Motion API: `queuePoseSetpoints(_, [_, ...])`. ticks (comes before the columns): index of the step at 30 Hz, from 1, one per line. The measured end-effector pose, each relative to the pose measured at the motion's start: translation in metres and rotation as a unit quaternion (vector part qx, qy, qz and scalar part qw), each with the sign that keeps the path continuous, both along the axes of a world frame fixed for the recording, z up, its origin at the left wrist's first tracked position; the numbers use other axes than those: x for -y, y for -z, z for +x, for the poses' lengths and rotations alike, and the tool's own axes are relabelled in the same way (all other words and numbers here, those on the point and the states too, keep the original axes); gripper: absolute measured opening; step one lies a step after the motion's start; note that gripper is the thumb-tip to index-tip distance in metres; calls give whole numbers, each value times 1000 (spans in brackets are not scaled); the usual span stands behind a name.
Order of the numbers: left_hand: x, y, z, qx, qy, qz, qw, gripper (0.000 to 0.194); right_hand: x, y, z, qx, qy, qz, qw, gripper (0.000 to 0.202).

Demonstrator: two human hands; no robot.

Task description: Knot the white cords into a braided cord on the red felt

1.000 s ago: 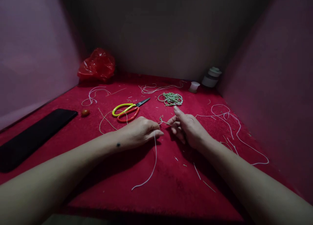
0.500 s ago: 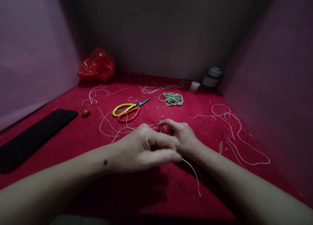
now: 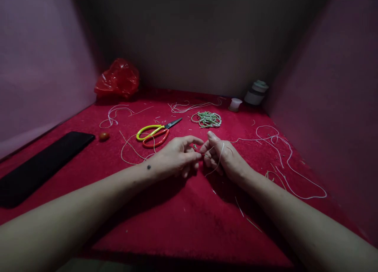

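Note:
Close together over the middle of the red cloth, my two hands work on thin cord. My left hand [image 3: 180,155] is closed, thumb and fingers pinching cord near a small green knotted bit [image 3: 195,146]. Beside it my right hand [image 3: 226,157] is closed too, its fingertips almost meeting the left ones. A white cord [image 3: 221,155] loops over the right fingers and hangs below them. Loose tan and white cords [image 3: 134,161] run out from behind the left hand. Just beyond lie scissors [image 3: 156,134] with one yellow and one red handle.
A green-and-white braided cord bundle [image 3: 208,119] lies ahead. Behind stand a white spool [image 3: 235,104], a jar [image 3: 256,92] and a red plastic bag [image 3: 118,79]. Leftward are a black case [image 3: 44,165] and a brown bead [image 3: 104,136]. White cord [image 3: 291,161] sprawls at right.
My left hand has drawn back from across the right one to its left side. The right hand has turned thumb up, and the white cord now loops over its fingers.

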State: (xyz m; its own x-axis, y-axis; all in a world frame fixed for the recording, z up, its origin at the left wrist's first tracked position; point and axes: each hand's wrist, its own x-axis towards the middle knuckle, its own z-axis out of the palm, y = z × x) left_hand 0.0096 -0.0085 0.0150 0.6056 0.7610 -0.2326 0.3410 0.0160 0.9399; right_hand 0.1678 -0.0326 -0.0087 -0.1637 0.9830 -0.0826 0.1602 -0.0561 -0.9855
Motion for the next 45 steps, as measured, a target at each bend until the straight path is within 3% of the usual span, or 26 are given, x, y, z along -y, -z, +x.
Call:
queuePoseSetpoints(5, [1,15,7,48,22,10,999,20,2,-3,-2,55,5,38,998,52])
queuePoseSetpoints(11, [2,19,6,13,21,60,998,17,3,-4,-3,63,-11,36,997,54])
queuePoseSetpoints(14, [1,17,4,-3,27,66,997,18,-5,-6,4,-7,-39,-62,997,60])
queuePoseSetpoints(17, [-1,14,3,-29,18,75,997,22,-18,-10,17,-121,-41,-207,970,72])
queuePoseSetpoints(22, [-3,10,4,-62,-24,54,996,30,-26,-10,25,-166,-42,-263,949,61])
queuePoseSetpoints(25, [-3,11,5,-68,-25,51,996,29,-19,-6,19,-133,-19,-217,967,38])
queuePoseSetpoints(29, [-3,11,3,-82,-24,62,994,29,-6,-7,10,-29,21,-84,996,19])
queuePoseSetpoints(34, [-5,11,1,-91,-20,65,993,30,-1,-17,9,188,62,-1,980,13])
queuePoseSetpoints(40, [-7,16,0,-95,-3,88,992,26,0,-29,19,403,-76,21,912,16])
queuePoseSetpoints(45, [-6,18,0,-105,1,108,989,27,20,-40,36,397,-137,-2,908,23])
